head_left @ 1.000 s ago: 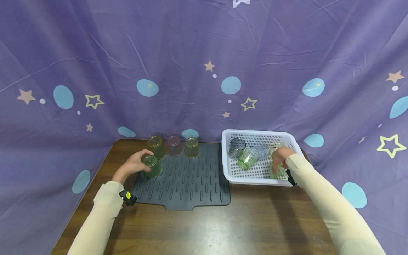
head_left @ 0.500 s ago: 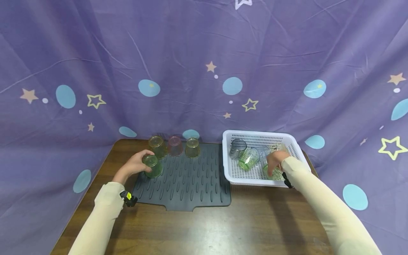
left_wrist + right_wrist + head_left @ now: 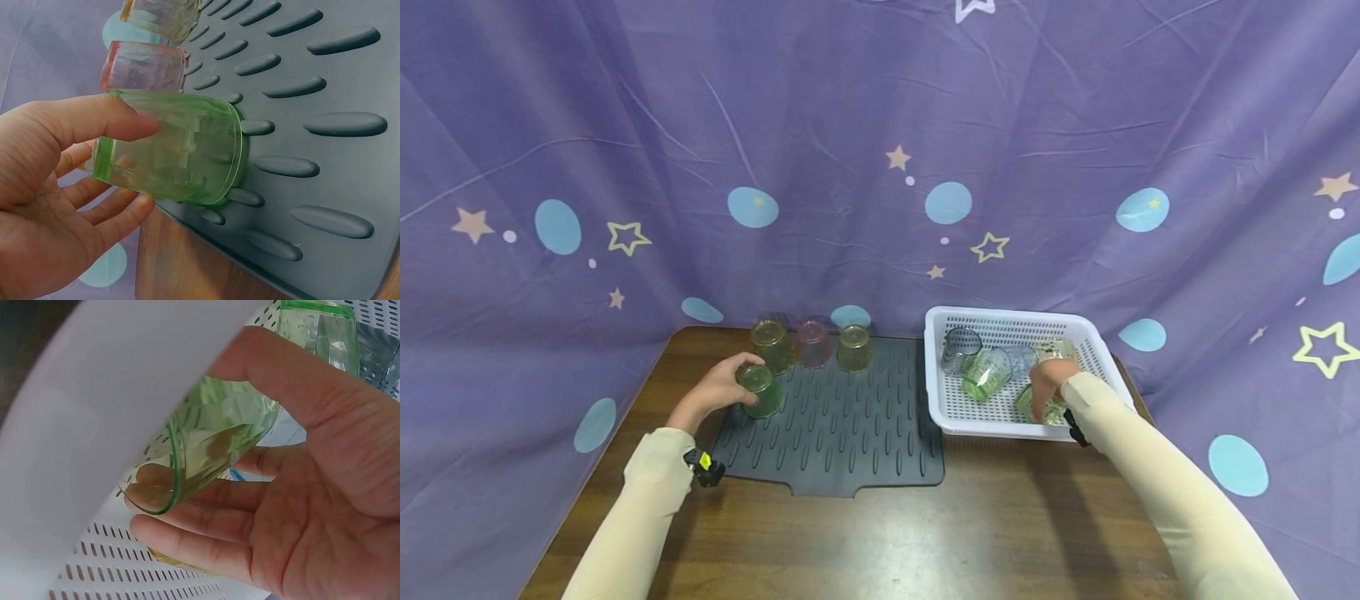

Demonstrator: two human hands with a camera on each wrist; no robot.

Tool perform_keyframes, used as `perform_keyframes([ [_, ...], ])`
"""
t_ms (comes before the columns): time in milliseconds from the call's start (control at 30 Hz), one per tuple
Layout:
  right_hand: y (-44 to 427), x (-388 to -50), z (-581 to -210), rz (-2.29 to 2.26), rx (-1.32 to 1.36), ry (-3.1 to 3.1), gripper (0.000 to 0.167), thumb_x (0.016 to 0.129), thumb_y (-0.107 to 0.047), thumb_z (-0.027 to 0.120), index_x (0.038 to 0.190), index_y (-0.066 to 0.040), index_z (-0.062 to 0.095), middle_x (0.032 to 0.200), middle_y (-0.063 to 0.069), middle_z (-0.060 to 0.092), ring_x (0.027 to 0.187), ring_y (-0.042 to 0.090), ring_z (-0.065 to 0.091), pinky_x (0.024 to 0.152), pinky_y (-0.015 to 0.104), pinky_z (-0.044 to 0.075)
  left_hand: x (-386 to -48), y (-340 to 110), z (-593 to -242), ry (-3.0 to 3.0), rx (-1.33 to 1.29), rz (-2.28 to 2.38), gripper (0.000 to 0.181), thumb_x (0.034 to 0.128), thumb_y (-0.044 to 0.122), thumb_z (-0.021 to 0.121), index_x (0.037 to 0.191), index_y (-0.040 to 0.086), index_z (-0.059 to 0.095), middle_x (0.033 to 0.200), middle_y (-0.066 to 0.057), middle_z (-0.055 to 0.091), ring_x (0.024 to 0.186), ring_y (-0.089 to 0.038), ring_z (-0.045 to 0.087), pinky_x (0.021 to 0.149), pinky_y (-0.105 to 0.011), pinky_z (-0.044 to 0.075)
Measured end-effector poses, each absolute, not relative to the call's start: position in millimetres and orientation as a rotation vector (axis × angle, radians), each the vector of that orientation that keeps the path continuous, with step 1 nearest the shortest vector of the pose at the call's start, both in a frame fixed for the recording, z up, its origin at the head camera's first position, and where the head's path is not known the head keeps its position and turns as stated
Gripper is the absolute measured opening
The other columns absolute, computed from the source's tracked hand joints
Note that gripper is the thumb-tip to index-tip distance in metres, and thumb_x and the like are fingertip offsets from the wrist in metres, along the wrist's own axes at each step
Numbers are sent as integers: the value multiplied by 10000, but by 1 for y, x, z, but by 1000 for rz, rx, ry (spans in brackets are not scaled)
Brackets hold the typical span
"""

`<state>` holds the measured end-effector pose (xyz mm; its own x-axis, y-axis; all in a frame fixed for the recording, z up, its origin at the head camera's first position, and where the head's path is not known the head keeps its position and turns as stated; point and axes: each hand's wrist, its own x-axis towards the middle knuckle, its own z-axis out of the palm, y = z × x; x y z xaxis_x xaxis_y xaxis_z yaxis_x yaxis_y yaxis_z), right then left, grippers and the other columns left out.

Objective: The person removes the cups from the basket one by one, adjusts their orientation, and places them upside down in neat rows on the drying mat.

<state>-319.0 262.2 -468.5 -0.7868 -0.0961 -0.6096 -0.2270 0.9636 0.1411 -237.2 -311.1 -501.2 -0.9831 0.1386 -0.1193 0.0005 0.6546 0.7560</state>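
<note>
My left hand holds a green drinking glass, upside down on the left part of the dark drying mat. In the left wrist view, the thumb lies along one side of this green glass and the fingers curve round the other. Inside the white basket, my right hand grips another green glass that lies tilted. The right wrist view has the fingers under that green glass and the thumb on the opposite side; the basket wall hides the thumb's tip.
Behind the left hand, an amber glass, a pink glass and a yellow glass stand upside down along the mat's back edge. The basket also holds a grey-blue glass, a green glass, a blue glass and a pale yellow glass.
My right hand and the green glass by it have shifted a little left within the basket, and the glass has tilted. The left hand stays on its glass.
</note>
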Motion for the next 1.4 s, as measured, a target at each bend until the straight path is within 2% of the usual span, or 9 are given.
perform_keyframes([
  [200,264,-320,-468,266,-217,2444,567,634,-346,921,1072,-56,707,1051,108,677,950,256,624,837,438,582,-239,-310,-500,2714,113,1208,720,683,-80,804,1351,-31,540,1323,-312,571,1028,-364,613,833,-410,517],
  [367,267,-319,-468,254,-257,2445,415,635,-335,905,918,-90,726,962,74,673,896,240,616,820,436,575,-240,-311,-501,2744,106,1181,715,675,-66,811,1344,-14,563,1334,-304,577,1052,-371,594,851,-430,509],
  [467,269,-319,-469,235,-279,2437,381,636,-317,886,887,-84,718,923,78,676,854,234,618,792,427,574,-241,-312,-502,2758,100,1173,716,669,-66,805,1342,-8,568,1308,-287,595,1038,-360,586,840,-420,501],
  [633,272,-322,-470,19,-254,2371,550,691,-198,850,1131,42,623,1094,205,672,939,282,658,831,442,597,-242,-310,-502,2756,80,1168,728,675,-67,798,1360,-1,560,1375,-296,556,1056,-363,540,849,-426,484],
  [700,273,-322,-468,-68,-237,2356,684,709,-163,841,1268,95,544,1224,275,629,1031,347,665,841,468,600,-242,-310,-502,2754,73,1171,736,679,-70,795,1369,-1,550,1399,-302,536,1074,-371,529,856,-426,481],
  [867,275,-320,-455,-211,-228,2374,974,688,-161,823,1503,73,344,1499,322,432,1245,463,571,854,516,587,-241,-311,-499,2741,92,1216,756,689,-75,802,1383,-32,505,1398,-337,509,1179,-450,532,912,-486,498],
  [1000,281,-320,-442,-381,-310,2390,926,694,-139,786,1487,58,350,1466,295,447,1192,384,576,889,519,567,-241,-313,-496,2713,89,1281,757,746,-20,812,1406,-50,444,1409,-351,484,1292,-510,474,1025,-581,461],
  [1133,287,-324,-429,-489,-413,2434,866,710,-134,764,1446,80,361,1344,284,504,1016,283,573,811,458,557,-242,-314,-491,2676,65,1341,777,817,65,808,1454,-45,378,1441,-347,439,1319,-504,438,1076,-602,419],
  [1400,299,-332,-419,-842,-446,2423,818,820,-130,759,1469,91,312,1184,264,603,1005,283,618,870,428,555,-245,-307,-483,2656,18,1406,812,891,191,774,1525,-4,306,1470,-321,409,1361,-476,407,1106,-590,391],
])
